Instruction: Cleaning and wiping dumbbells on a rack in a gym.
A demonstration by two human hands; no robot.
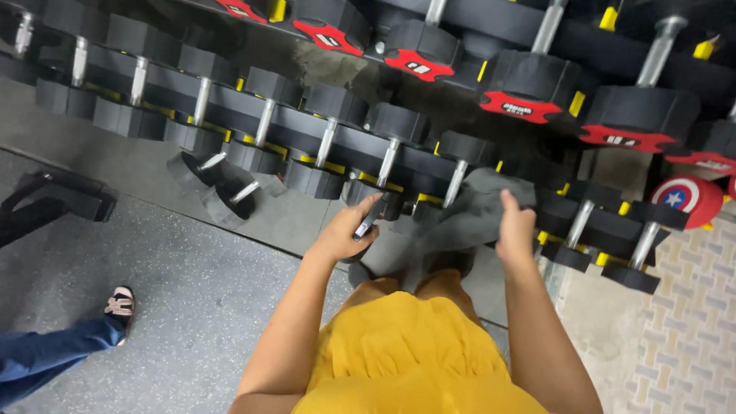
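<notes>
1. My left hand [343,234] is closed around a small dark object [368,222], slim with a pale edge; I cannot tell just what it is. It sits near the low row of the dumbbell rack [429,165], just below one black dumbbell [387,165].
2. My right hand [515,230] pinches the edge of a grey cloth [468,211], thumb up, fingers tucked behind the fabric. The cloth hangs over the rack's lower row, between a steel handle [455,182] on the left and more black weights on the right.
3. As I judge it, the wiping is in the middle of the row: the cloth lies on this one spot of the rack, and the weights far to the left and to the right have nothing on them.
4. Two dumbbells [218,184] lie off the rack on the grey floor [192,307], to the left, not shelved.
5. The upper row holds red-faced dumbbells [521,103], untouched by either hand.
6. At the near left, another person's jeans leg and shoe [119,303] stand on the floor, well apart from me.
</notes>
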